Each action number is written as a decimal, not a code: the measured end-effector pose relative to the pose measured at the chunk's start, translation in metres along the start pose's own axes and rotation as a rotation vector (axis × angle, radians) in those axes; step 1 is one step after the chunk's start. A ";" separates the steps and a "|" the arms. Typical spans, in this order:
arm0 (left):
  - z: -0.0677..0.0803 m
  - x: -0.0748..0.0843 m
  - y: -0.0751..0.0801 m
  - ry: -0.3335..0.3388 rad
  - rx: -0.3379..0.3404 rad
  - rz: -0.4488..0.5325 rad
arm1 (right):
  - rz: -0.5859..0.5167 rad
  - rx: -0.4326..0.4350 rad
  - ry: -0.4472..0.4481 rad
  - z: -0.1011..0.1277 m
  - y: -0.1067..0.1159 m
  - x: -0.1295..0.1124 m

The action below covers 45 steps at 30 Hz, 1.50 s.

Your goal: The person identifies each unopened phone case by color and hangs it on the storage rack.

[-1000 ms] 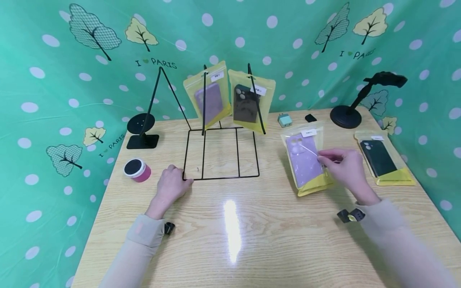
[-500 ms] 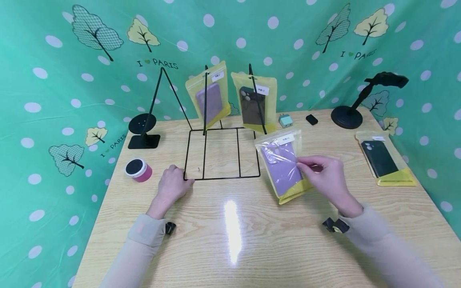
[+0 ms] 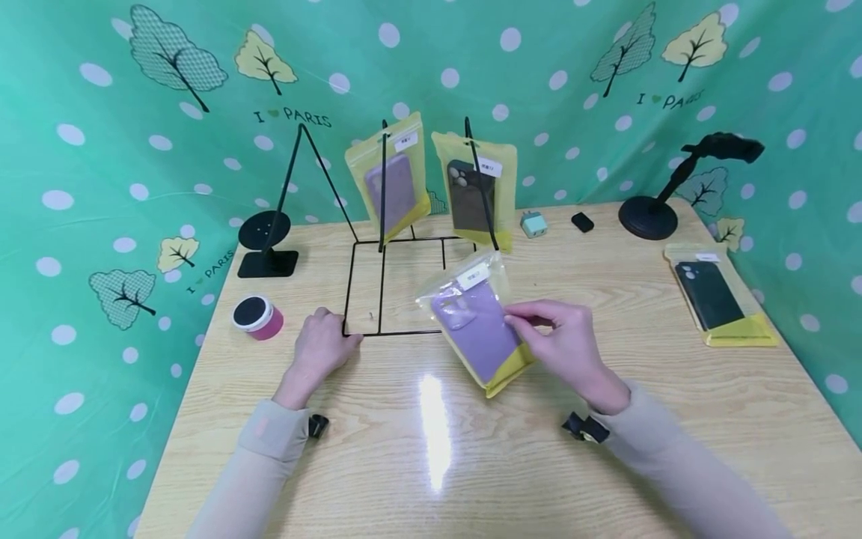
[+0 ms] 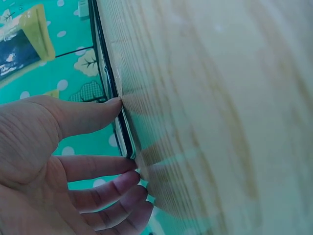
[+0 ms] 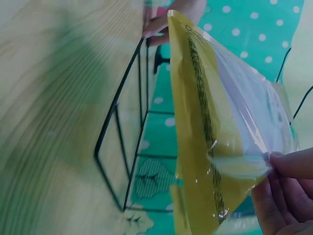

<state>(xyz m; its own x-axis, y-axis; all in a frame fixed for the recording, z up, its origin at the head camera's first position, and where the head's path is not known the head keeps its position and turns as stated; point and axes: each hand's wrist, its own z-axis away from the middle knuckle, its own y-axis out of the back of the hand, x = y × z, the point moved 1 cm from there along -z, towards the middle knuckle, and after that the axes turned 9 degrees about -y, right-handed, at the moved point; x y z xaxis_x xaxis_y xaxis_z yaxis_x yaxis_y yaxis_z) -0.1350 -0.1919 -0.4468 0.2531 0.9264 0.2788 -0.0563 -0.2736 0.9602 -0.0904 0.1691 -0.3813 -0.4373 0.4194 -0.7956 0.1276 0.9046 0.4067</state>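
My right hand (image 3: 562, 340) pinches the right edge of a clear-and-yellow zip bag with a purple phone case (image 3: 478, 329) inside. The bag tilts to the left and overlaps the front right part of a black wire display rack (image 3: 380, 296). In the right wrist view the bag's yellow bottom (image 5: 200, 147) faces the camera. My left hand (image 3: 322, 348) holds the rack's front left corner, thumb (image 4: 93, 116) on the front bar and index finger at the corner. Two bags hang on the rack's hooks, one with a purple case (image 3: 393, 187), one with a dark case (image 3: 471, 195).
Another bagged dark case (image 3: 714, 292) lies at the right table edge. Black stands rise at back left (image 3: 266, 247) and back right (image 3: 649, 213). A plug adapter (image 3: 533, 224) and small black item (image 3: 582, 221) lie behind. A pink jar (image 3: 259, 318) stands left.
My right hand has carried the bagged purple case leftward from the right side of the table to the rack's front right. My left hand has stayed at the rack's corner.
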 end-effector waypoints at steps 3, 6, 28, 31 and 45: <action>0.000 0.000 0.000 0.001 -0.007 -0.004 | -0.033 -0.009 0.013 0.001 -0.008 -0.008; 0.000 0.000 0.000 0.005 -0.009 -0.008 | -0.070 -0.023 0.033 0.002 -0.015 -0.015; -0.001 0.000 0.001 0.017 -0.013 -0.017 | -0.203 0.035 0.147 -0.012 -0.046 -0.063; -0.001 0.001 0.003 0.024 -0.013 -0.012 | -0.210 0.035 0.137 -0.016 -0.050 -0.065; 0.001 0.001 0.001 -0.010 0.032 -0.008 | -0.152 0.071 0.098 -0.042 -0.072 -0.053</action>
<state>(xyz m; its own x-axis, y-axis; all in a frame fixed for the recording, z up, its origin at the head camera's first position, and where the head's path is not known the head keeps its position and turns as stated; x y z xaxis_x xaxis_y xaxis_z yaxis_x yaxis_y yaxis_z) -0.1343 -0.1914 -0.4456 0.2629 0.9259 0.2712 -0.0234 -0.2749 0.9612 -0.1135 0.0782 -0.3498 -0.5401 0.2710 -0.7967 0.1142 0.9616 0.2497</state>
